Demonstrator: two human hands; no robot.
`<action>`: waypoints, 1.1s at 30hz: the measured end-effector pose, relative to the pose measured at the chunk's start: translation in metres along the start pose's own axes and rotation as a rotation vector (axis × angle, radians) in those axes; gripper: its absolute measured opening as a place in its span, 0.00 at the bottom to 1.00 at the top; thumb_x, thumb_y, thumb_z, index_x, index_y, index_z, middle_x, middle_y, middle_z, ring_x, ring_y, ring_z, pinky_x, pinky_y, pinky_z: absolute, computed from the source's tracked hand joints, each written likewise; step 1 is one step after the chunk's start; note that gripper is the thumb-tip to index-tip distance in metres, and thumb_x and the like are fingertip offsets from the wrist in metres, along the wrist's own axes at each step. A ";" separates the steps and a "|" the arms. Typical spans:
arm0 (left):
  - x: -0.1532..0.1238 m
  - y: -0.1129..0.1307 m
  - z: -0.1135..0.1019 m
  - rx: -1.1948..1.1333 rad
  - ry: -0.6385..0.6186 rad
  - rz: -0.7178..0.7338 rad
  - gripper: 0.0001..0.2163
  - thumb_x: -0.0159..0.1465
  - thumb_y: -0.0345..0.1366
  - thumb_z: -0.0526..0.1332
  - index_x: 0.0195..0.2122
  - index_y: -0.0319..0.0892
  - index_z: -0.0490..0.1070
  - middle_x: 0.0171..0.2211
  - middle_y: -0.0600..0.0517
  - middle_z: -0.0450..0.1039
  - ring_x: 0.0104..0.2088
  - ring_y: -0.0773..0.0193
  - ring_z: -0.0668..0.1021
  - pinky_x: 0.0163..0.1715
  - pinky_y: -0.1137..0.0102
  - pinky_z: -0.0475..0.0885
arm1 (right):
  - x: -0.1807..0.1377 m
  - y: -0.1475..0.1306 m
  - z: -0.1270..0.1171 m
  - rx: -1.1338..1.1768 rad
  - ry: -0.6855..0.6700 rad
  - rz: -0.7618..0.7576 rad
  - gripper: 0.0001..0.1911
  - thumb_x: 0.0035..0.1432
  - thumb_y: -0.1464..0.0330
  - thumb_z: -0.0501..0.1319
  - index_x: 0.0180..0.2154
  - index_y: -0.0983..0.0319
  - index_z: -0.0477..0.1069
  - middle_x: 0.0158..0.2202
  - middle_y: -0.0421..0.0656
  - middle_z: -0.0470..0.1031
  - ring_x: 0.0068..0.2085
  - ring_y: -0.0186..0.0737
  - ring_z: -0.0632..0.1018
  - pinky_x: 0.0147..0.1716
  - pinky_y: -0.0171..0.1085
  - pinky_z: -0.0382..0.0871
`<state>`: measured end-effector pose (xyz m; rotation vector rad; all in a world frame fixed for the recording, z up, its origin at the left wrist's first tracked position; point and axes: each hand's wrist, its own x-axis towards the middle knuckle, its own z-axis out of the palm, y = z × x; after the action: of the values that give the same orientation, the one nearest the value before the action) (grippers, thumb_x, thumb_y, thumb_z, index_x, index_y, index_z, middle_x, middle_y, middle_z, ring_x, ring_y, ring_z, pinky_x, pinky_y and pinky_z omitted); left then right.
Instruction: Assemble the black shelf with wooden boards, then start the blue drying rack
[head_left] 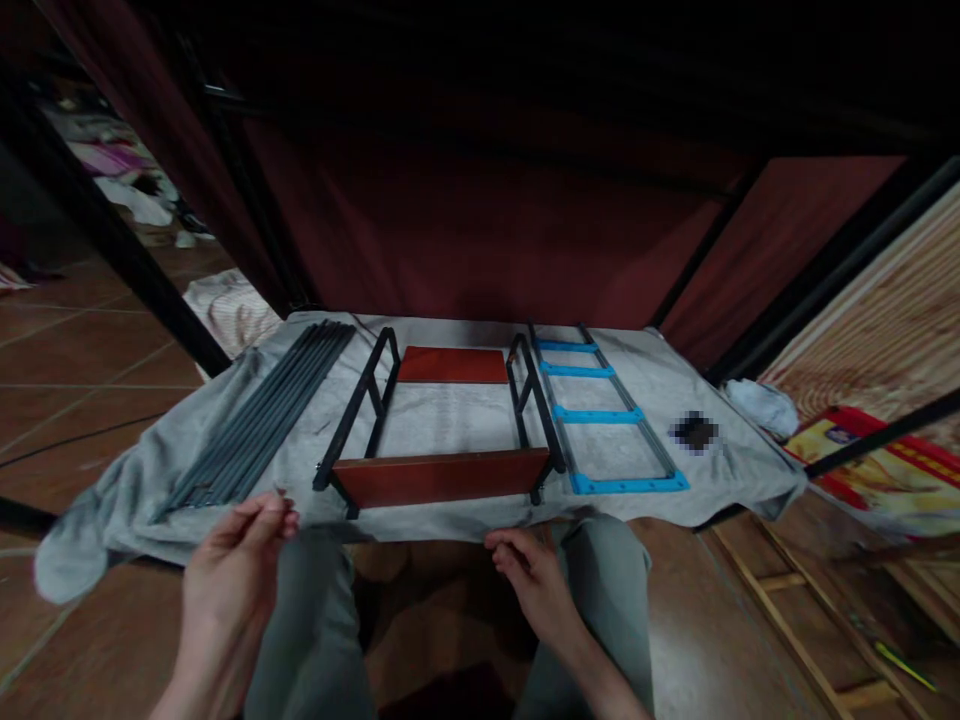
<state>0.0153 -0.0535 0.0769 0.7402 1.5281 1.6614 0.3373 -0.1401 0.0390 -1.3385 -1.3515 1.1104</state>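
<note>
The left hand (238, 555) is pinching, contents unclear, near-left of the frame (442, 480); the right hand (538, 580) is curling before it, grip unclear. Steadiness is likely helping.

The hands (234, 565) and forearms (589, 665) are bare, the trousers (311, 625) apparently grey-green.

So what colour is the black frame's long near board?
The board is reddish brown, clearest in head view.
</note>
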 end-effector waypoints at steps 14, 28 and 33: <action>-0.177 -0.026 0.161 0.021 -0.747 -0.104 0.11 0.55 0.47 0.67 0.27 0.47 0.71 0.29 0.51 0.74 0.33 0.61 0.76 0.39 0.66 0.72 | -0.002 -0.033 -0.015 0.193 0.297 -0.071 0.15 0.63 0.56 0.57 0.43 0.53 0.78 0.43 0.42 0.77 0.47 0.42 0.75 0.50 0.41 0.71; -0.100 -0.003 0.220 0.658 -0.782 0.821 0.11 0.65 0.35 0.57 0.47 0.45 0.72 0.48 0.46 0.74 0.51 0.54 0.74 0.54 0.58 0.68 | 0.095 0.021 -0.140 -0.350 0.317 -0.265 0.19 0.63 0.72 0.50 0.47 0.58 0.77 0.40 0.46 0.74 0.33 0.36 0.75 0.36 0.37 0.75; -0.100 -0.016 0.239 0.873 -0.887 0.956 0.16 0.66 0.32 0.56 0.54 0.43 0.68 0.51 0.46 0.74 0.51 0.55 0.75 0.52 0.58 0.70 | 0.096 0.023 -0.127 -0.472 0.258 -0.339 0.21 0.63 0.76 0.49 0.50 0.58 0.75 0.43 0.47 0.73 0.36 0.37 0.76 0.40 0.37 0.75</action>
<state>0.2688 -0.0028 0.0967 2.5496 1.1857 0.7930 0.4661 -0.0433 0.0409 -1.4498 -1.6253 0.3856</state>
